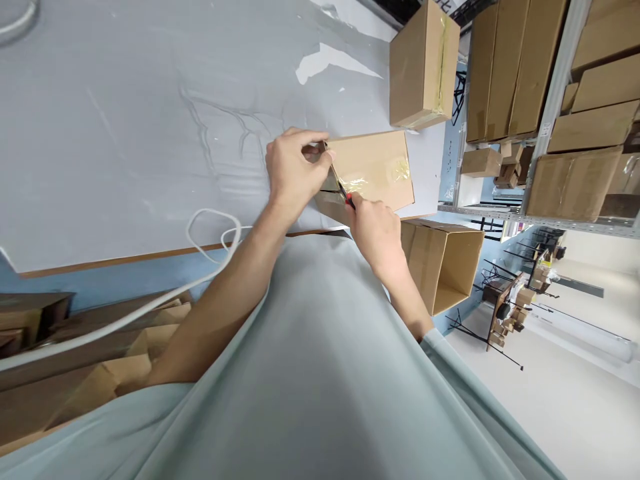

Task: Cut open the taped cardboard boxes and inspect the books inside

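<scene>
A cardboard box point(373, 157) with shiny clear tape on it lies on the grey-covered table point(150, 147). My left hand point(295, 165) is at the box's left end, thumb and fingers closed on its edge. My right hand point(375, 233) is closed around a small red and black tool point(349, 199), which looks like a cutter or scissors. The tool's dark, narrow end points up and left along the box's left end, towards my left fingertips. What lies inside the box's left end is hard to make out.
A taped box point(423, 67) stands at the table's far right. Beside the near edge is an open carton point(440, 263). A white cable point(150, 303) crosses the left side above cartons point(90, 387). Metal shelves point(543, 120) hold boxes at the right.
</scene>
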`<state>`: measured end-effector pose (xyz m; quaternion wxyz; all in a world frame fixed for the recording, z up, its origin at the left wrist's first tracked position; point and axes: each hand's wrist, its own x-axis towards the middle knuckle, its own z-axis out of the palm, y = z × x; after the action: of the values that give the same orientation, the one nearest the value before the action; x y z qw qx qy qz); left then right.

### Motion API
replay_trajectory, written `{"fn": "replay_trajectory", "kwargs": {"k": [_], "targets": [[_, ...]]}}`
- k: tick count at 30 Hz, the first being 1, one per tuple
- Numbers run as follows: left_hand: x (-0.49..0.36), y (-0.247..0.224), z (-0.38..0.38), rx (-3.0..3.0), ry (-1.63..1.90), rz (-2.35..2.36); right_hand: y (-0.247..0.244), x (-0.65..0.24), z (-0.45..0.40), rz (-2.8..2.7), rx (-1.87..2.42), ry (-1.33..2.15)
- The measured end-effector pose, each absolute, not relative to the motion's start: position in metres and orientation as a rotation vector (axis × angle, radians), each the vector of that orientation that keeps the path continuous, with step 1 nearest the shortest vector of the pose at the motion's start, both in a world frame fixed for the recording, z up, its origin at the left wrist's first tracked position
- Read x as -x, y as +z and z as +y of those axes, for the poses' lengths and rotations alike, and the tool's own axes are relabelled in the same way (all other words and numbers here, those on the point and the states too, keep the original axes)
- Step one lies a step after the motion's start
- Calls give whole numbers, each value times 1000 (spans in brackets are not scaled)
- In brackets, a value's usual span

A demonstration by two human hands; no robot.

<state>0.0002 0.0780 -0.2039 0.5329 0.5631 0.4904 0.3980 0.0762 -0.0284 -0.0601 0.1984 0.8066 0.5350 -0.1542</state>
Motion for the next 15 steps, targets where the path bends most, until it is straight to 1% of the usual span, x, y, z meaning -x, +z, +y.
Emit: {"fn": "replay_trajectory", "kwargs": {"k": [3, 7, 11, 15], "targets": [[0, -205, 72, -1364, 942, 1145, -61, -78, -36, 1474, -2241, -429], [0, -206, 73, -1379, 931, 1198, -62, -81, -36, 1580, -2235, -425], [-5, -204, 71, -1400, 917, 1224, -59, -90, -40, 1517, -2219, -458], [-8, -208, 66, -1368, 961, 1207, -68, -98, -39, 1603, -2172, -495]]}}
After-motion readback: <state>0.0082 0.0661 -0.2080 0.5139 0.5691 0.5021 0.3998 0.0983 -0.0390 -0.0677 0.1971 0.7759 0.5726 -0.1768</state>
